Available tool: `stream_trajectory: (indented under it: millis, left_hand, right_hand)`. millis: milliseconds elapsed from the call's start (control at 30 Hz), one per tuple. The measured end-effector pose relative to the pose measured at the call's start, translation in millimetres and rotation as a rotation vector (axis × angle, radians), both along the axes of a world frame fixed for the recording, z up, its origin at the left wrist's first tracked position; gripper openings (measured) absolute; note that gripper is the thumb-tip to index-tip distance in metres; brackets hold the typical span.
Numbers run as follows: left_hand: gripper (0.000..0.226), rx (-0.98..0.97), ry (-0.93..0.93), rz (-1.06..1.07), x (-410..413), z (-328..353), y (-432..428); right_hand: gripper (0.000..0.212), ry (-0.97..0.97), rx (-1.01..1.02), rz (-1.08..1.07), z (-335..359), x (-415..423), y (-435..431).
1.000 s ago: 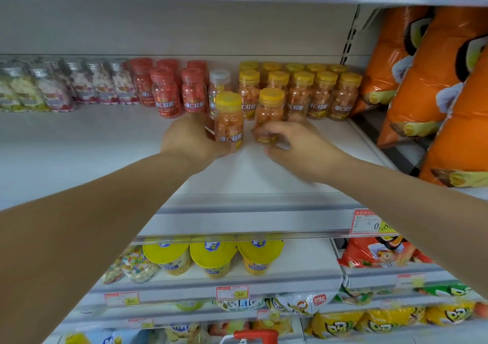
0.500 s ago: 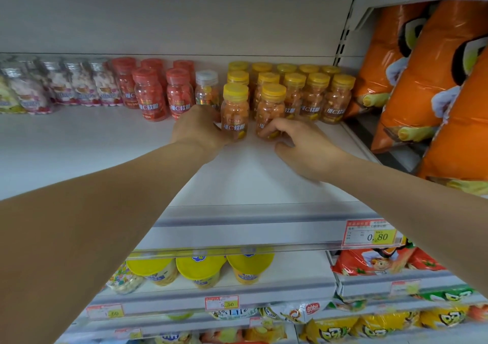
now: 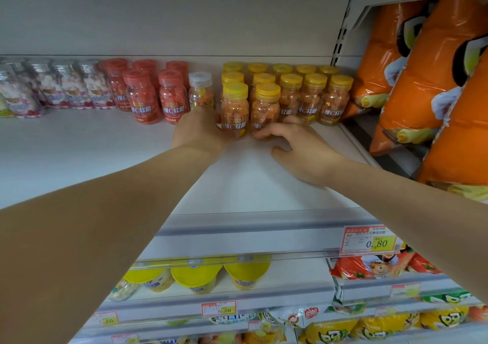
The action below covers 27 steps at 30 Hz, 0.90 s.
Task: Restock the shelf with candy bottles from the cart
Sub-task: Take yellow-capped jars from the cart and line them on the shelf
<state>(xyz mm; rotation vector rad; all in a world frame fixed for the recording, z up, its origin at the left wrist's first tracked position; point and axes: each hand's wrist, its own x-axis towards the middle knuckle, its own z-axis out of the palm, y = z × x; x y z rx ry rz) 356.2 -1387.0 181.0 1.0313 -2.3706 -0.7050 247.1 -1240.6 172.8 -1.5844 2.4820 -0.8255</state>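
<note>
Now left bottle [image 3: 235, 110], gripped by left hand [image 3: 198, 132], and right bottle [image 3: 266, 110], touched by relaxed right hand [image 3: 303, 151], pushed back against rows [image 3: 314, 93]; placement nearly done.

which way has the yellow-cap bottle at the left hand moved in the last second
yes, back and right: the yellow-cap bottle now stands close beside the clear-cap bottle.

1 wide-angle head view, close to the shelf [image 3: 79, 145], facing it head-on and tilted slightly down.
</note>
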Motion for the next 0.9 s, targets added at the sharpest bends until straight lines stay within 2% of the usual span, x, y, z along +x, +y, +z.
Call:
stream_trajectory:
  millis: [167, 333, 567, 733, 900]
  left_hand:
    - [0.028, -0.007, -0.004, -0.005, 0.8, 0.4, 3.6]
    - [0.040, -0.021, 0.007, -0.025, 17.6, 7.9, 15.0]
    - [0.022, -0.173, 0.193, 0.005, 77.1, 19.0, 39.4]
    - [0.019, -0.359, 0.301, 0.063, 135.5, 8.0, 61.8]
    - [0.021, -0.406, 0.345, 0.181, 214.3, -22.9, 79.4]
  right_hand:
    - [0.040, 0.011, 0.006, 0.026, 1.7, -0.3, 2.7]
    - [0.036, 0.055, -0.022, -0.003, 5.5, 7.1, 7.2]
    - [0.018, 0.184, -0.323, -0.083, 16.6, 43.7, 10.1]
    - [0.017, 0.000, -0.433, 0.182, 15.8, 98.1, 7.4]
    - [0.020, -0.178, -0.461, 0.380, 0.0, 176.9, 9.5]
